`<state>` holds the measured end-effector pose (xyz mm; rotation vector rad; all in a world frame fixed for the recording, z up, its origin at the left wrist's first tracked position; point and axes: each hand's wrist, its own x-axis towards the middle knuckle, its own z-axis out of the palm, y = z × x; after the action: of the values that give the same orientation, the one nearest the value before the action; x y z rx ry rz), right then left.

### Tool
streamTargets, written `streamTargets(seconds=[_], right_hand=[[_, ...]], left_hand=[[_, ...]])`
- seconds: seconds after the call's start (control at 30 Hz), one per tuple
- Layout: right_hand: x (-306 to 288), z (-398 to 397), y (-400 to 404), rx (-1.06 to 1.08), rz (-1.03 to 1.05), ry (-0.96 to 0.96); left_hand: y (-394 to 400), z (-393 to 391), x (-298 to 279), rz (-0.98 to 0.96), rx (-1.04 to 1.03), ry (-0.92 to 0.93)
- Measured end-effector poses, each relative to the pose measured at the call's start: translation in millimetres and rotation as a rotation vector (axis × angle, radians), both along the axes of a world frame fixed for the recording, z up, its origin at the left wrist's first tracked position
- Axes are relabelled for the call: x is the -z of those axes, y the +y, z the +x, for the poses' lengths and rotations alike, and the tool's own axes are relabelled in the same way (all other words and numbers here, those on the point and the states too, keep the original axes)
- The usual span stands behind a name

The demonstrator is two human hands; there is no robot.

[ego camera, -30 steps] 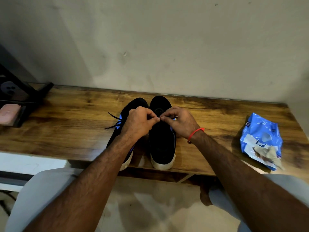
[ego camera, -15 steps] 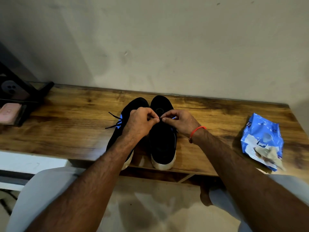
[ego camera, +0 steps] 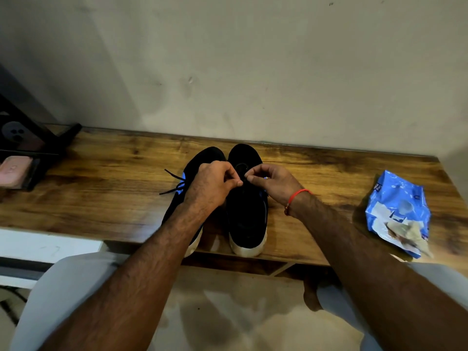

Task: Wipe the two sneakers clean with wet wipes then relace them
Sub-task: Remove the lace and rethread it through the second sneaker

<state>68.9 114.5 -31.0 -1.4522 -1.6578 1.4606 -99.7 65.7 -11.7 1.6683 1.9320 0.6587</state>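
Two black sneakers with white soles stand side by side on the wooden table (ego camera: 101,203), toes toward the wall. The left sneaker (ego camera: 200,160) has loose black lace ends (ego camera: 172,183) trailing off its left side. Over the right sneaker (ego camera: 247,214), my left hand (ego camera: 211,184) and my right hand (ego camera: 271,182) meet fingertip to fingertip, each pinching a black lace near the tongue. The lace itself is mostly hidden by my fingers. A blue wet wipes pack (ego camera: 397,211) lies at the table's right end with a used wipe (ego camera: 405,230) on it.
A plain wall runs right behind the table. At the far left stand a black stand with a phone (ego camera: 15,135) and a pink object (ego camera: 15,171). My knees sit below the table's front edge.
My hands have shifted very slightly over the right sneaker's laces; the fingertips stay pinched together. Sneakers and wipes pack have not moved.
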Motion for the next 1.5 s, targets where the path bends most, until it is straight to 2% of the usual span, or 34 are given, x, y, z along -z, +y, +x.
streamTargets(seconds=[0.23,0.4,0.73,0.9,1.07,1.2,1.4,1.5], right_hand=[[-3,2,1,-0.045,0.009,-0.091],[4,-2,3,0.070,0.014,-0.095],[5,-3,12,0.260,-0.063,-0.008],[-3,-3,9,0.294,-0.133,0.052],[-3,3,9,0.442,-0.262,0.148],[-2,5,9,0.460,-0.183,0.055],[-5,16,19,0.631,-0.135,0.113],[-3,16,22,0.606,-0.061,0.023]], left_hand=[[-2,4,6,0.044,-0.011,-0.050],[1,-2,-4,-0.050,0.033,-0.046],[6,-23,-10,-0.118,0.049,-0.011],[5,-14,-6,-0.091,0.043,0.093],[6,-9,-5,-0.119,0.086,0.207],[3,-6,0,-0.050,-0.018,0.020],[1,-3,-3,-0.086,-0.010,0.045],[0,-2,-4,-0.126,0.032,0.034]])
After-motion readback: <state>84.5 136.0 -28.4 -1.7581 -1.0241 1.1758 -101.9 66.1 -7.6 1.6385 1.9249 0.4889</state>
